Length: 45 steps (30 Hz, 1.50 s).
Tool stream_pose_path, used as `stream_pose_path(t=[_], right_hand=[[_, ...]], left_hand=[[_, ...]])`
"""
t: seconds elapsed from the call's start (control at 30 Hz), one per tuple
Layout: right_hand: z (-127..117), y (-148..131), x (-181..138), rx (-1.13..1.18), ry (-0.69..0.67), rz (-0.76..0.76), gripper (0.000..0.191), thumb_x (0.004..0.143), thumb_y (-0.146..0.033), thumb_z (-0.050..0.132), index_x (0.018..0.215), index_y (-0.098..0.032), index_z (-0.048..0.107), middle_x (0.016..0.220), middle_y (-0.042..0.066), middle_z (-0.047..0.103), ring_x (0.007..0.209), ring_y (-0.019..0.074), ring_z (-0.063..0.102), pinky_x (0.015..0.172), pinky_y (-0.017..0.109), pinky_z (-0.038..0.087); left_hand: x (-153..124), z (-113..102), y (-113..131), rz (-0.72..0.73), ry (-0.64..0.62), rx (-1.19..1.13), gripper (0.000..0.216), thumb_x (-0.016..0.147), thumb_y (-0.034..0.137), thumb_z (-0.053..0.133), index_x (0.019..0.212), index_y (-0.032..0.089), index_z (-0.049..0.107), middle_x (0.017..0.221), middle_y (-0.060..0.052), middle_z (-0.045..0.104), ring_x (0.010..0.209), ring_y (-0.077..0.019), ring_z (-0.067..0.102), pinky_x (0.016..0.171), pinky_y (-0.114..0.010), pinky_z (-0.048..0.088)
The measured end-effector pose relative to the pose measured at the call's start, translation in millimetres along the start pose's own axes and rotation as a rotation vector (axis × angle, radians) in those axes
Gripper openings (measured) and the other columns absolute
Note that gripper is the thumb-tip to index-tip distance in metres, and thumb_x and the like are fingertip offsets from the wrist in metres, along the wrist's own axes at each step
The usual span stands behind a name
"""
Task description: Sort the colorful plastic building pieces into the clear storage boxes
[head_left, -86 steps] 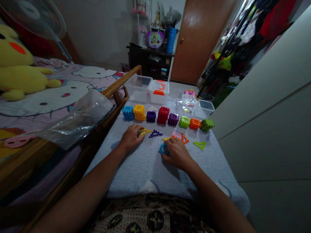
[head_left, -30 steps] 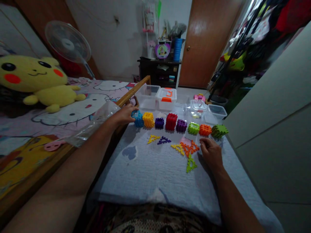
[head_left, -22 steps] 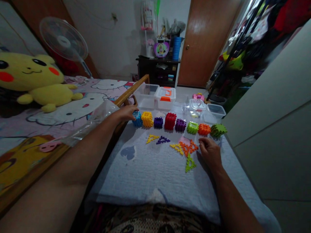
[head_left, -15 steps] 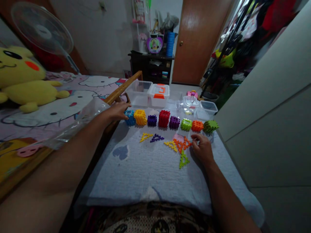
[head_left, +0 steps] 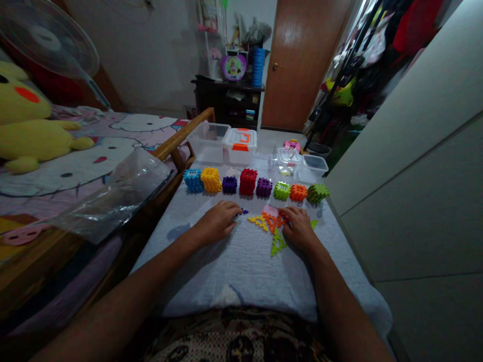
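On the cloth-covered table, my left hand (head_left: 221, 221) reaches over a dark purple toothed triangle (head_left: 244, 211); its curled fingers touch the piece and cover most of it. My right hand (head_left: 300, 227) has its fingertips closed on an orange toothed triangle (head_left: 281, 221). Another orange triangle (head_left: 270, 221) lies just left of those fingers, beside a yellow triangle (head_left: 258, 221). A light green triangle (head_left: 278, 243) is nearer to me. Some green (head_left: 314, 224) shows to the right of my right hand. A pink flat piece (head_left: 270, 210) lies behind the orange ones.
Across the table stands a row of stacked toothed blocks, among them blue (head_left: 193, 181), yellow (head_left: 211, 180), red (head_left: 248, 182) and olive green (head_left: 317, 193). Behind are clear bins (head_left: 209, 143) and a lidded box (head_left: 240, 147). The wooden bed rail (head_left: 184, 133) borders the left, a pale cabinet (head_left: 407, 166) the right.
My left hand has left the blue stack and come right and nearer, onto the purple triangle. My right hand has moved onto the orange triangle. The view has shifted slightly.
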State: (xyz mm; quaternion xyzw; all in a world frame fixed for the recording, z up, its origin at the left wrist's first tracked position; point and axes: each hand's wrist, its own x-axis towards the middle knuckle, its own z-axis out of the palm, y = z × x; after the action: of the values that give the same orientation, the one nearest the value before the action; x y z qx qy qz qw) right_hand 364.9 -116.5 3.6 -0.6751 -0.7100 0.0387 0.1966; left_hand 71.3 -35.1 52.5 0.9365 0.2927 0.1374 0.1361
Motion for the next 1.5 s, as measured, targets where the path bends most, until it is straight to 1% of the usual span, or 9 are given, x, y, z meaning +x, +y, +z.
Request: stream_pose_path(t=[0.13, 0.27, 0.37, 0.6, 0.9, 1.03, 1.2, 1.33, 1.5], right_hand=[[1.6, 1.4, 1.0, -0.014, 0.013, 0.002, 0.044, 0.081, -0.012, 0.051, 0.121, -0.018, 0.066, 0.111, 0.012, 0.066, 0.100, 0.0275, 0.050, 0.089, 0.040, 0.036], [4.0, 4.7, 1.5, 0.010, 0.035, -0.002, 0.040, 0.082, -0.014, 0.052, 0.119, -0.015, 0.067, 0.104, 0.012, 0.065, 0.099, 0.0268, 0.051, 0.091, 0.039, 0.037], [4.0, 6.2, 2.6, 0.052, 0.090, 0.016, 0.039, 0.080, -0.013, 0.052, 0.117, -0.013, 0.066, 0.104, 0.014, 0.064, 0.100, 0.0269, 0.052, 0.091, 0.040, 0.040], [-1.0, 1.3, 5.1, 0.259, 0.178, 0.023, 0.038, 0.077, -0.015, 0.054, 0.113, -0.015, 0.064, 0.104, 0.011, 0.061, 0.092, 0.0236, 0.057, 0.088, 0.040, 0.047], [-7.8, -7.1, 5.3, 0.479, 0.292, 0.062, 0.043, 0.070, -0.013, 0.052, 0.112, -0.018, 0.062, 0.101, 0.008, 0.063, 0.080, 0.0197, 0.057, 0.077, 0.036, 0.050], [-6.9, -6.7, 6.1, 0.556, 0.266, 0.064, 0.040, 0.073, -0.014, 0.050, 0.111, -0.019, 0.063, 0.105, 0.008, 0.065, 0.084, 0.0198, 0.058, 0.076, 0.035, 0.049], [-4.7, -8.9, 6.5, 0.549, 0.232, 0.037, 0.038, 0.073, -0.014, 0.049, 0.108, -0.019, 0.064, 0.103, 0.008, 0.065, 0.085, 0.0196, 0.058, 0.076, 0.034, 0.050], [-4.3, -10.5, 5.9, 0.464, 0.212, 0.021, 0.040, 0.071, -0.017, 0.054, 0.110, -0.017, 0.064, 0.099, 0.008, 0.062, 0.081, 0.0191, 0.057, 0.074, 0.033, 0.050], [0.9, -9.7, 7.0, 0.307, 0.243, 0.059, 0.034, 0.078, -0.026, 0.059, 0.109, -0.013, 0.065, 0.092, 0.009, 0.060, 0.080, 0.0208, 0.057, 0.077, 0.035, 0.048]], left_hand=[[34.9, 21.9, 25.1, 0.067, -0.081, -0.002, 0.040, 0.080, 0.004, 0.051, 0.117, 0.014, 0.064, 0.122, -0.013, 0.065, 0.115, -0.0271, 0.056, 0.103, -0.041, 0.044], [65.0, 36.6, 38.8, 0.064, -0.124, 0.005, 0.039, 0.083, 0.007, 0.050, 0.119, 0.010, 0.063, 0.124, -0.016, 0.064, 0.115, -0.0271, 0.056, 0.101, -0.040, 0.044], [75.2, 42.3, 40.4, 0.031, -0.136, 0.035, 0.033, 0.085, 0.011, 0.050, 0.114, 0.012, 0.066, 0.113, -0.015, 0.067, 0.105, -0.0277, 0.060, 0.093, -0.041, 0.047], [78.0, 47.4, 35.3, -0.012, -0.169, 0.068, 0.019, 0.082, 0.018, 0.057, 0.091, 0.017, 0.073, 0.091, -0.011, 0.068, 0.089, -0.0264, 0.061, 0.081, -0.037, 0.047], [82.5, 46.8, 26.8, 0.021, -0.066, -0.100, 0.011, 0.080, 0.012, 0.059, 0.085, 0.017, 0.068, 0.089, -0.006, 0.066, 0.086, -0.0203, 0.056, 0.079, -0.031, 0.044], [95.9, 51.9, 20.3, 0.071, -0.011, -0.139, 0.014, 0.081, 0.009, 0.059, 0.087, 0.017, 0.068, 0.093, -0.006, 0.067, 0.091, -0.0205, 0.056, 0.083, -0.032, 0.043], [105.2, 64.3, 14.3, 0.078, 0.030, -0.143, 0.022, 0.076, 0.003, 0.057, 0.087, 0.017, 0.069, 0.089, -0.004, 0.067, 0.087, -0.0197, 0.055, 0.081, -0.031, 0.044], [103.1, 62.4, 12.8, 0.080, -0.025, -0.102, 0.015, 0.080, 0.009, 0.056, 0.085, 0.016, 0.069, 0.087, -0.005, 0.067, 0.084, -0.0191, 0.056, 0.081, -0.031, 0.044], [100.6, 49.2, 17.0, 0.104, -0.126, -0.098, 0.026, 0.086, 0.015, 0.054, 0.107, 0.017, 0.067, 0.104, -0.007, 0.068, 0.097, -0.0202, 0.058, 0.090, -0.031, 0.043]])
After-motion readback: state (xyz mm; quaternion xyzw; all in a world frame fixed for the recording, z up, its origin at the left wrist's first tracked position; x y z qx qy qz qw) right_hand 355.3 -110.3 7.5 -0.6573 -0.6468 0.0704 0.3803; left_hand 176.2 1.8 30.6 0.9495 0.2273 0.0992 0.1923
